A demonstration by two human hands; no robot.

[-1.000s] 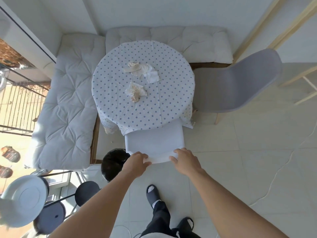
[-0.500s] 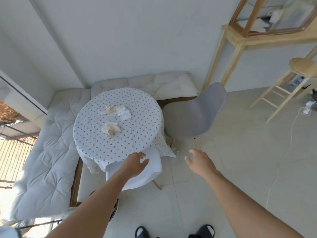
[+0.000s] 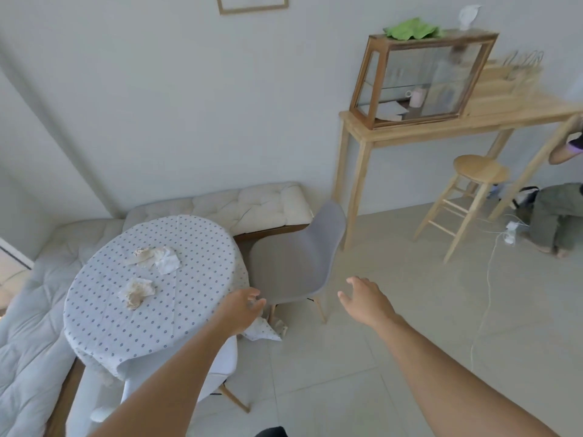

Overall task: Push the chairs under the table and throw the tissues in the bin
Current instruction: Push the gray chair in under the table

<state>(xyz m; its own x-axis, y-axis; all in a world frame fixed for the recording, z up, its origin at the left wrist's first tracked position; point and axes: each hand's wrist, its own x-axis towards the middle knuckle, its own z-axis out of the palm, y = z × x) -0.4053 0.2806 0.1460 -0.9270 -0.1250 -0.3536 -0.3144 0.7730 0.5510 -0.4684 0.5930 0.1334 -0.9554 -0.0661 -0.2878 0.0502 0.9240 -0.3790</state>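
Note:
A round table [image 3: 176, 310] with a dotted cloth stands at the left. Two crumpled tissues lie on it: one near the far side [image 3: 156, 256] and one nearer the middle [image 3: 136, 291]. A white chair [image 3: 220, 364] is tucked partly under the table's near edge. A grey chair [image 3: 293, 263] stands pulled out at the table's right. My left hand [image 3: 243, 307] hovers open over the table's right edge. My right hand [image 3: 366, 299] is open in the air just right of the grey chair, touching nothing. No bin is in view.
Cushioned benches [image 3: 252, 203] run behind and left of the table. A tall wooden table [image 3: 441, 124] with a glass cabinet, and a wooden stool [image 3: 476, 175], stand at the right. A white cable [image 3: 485, 285] trails over the floor. A person [image 3: 558, 216] crouches at the far right.
Both hands let go of the white chair, now pushed under the table. My view swung up and right, and both hands moved toward the grey chair.

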